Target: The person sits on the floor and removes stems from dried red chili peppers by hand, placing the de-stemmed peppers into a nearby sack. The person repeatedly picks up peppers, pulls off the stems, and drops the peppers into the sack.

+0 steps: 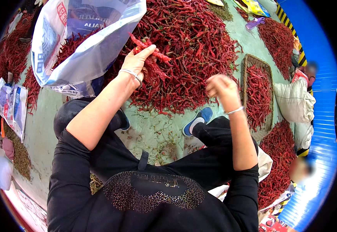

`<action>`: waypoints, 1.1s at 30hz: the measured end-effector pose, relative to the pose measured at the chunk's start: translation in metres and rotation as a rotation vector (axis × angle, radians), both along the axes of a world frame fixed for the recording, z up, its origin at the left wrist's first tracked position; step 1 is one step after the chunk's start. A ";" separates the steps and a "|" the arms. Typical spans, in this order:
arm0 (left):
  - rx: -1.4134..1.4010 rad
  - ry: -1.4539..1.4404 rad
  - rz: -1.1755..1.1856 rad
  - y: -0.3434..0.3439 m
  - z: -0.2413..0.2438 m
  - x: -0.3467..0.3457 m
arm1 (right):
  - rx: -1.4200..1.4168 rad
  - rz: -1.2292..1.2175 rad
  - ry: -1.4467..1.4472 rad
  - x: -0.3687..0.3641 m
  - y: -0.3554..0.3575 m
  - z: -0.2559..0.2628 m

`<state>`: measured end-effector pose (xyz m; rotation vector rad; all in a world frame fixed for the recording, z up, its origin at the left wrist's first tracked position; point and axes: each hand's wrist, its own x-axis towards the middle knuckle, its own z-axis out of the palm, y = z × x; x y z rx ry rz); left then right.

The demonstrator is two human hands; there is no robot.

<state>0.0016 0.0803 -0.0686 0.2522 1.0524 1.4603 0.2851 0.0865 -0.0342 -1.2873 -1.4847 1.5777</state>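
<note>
My left hand (pixel 141 59) is closed around a few dried red chili peppers (pixel 158 54), with one long pod lying across my fingers. It hovers over the near left of a broad heap of red chilies (pixel 183 58). Just left of it, a white and blue woven plastic sack (pixel 78 68) stands with its mouth wide, red chilies showing inside. My right hand (pixel 222 87), blurred by motion, is above the heap's right edge with its fingers curled. Whether anything is between those fingers is hidden.
A long wicker basket (pixel 244 84) of chilies lies to the right, beside a stuffed white sack (pixel 294 100). More chili piles (pixel 275 46) line the blue wall (pixel 326 95). Stems and scraps (pixel 162 142) litter the floor between my feet. Other people are partly visible at the right edge.
</note>
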 end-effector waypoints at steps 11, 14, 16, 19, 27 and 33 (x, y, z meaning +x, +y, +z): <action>0.039 -0.100 -0.081 -0.015 0.047 -0.041 | -0.184 0.471 -0.449 -0.033 -0.041 -0.231; 0.039 -0.060 -0.105 -0.022 0.058 -0.040 | -0.049 0.164 -0.482 -0.067 -0.005 -0.246; 0.082 -0.009 -0.102 -0.027 0.067 -0.027 | 0.023 -0.079 -0.595 -0.085 0.010 -0.262; 0.107 0.008 -0.025 -0.030 0.072 -0.030 | 0.129 -0.217 -0.882 -0.107 0.019 -0.270; 0.002 -0.055 -0.066 -0.041 0.081 -0.025 | 0.152 -0.280 -0.975 -0.133 0.006 -0.275; 0.018 -0.066 -0.104 -0.041 0.078 -0.022 | 0.273 -0.245 -0.860 -0.106 0.012 -0.293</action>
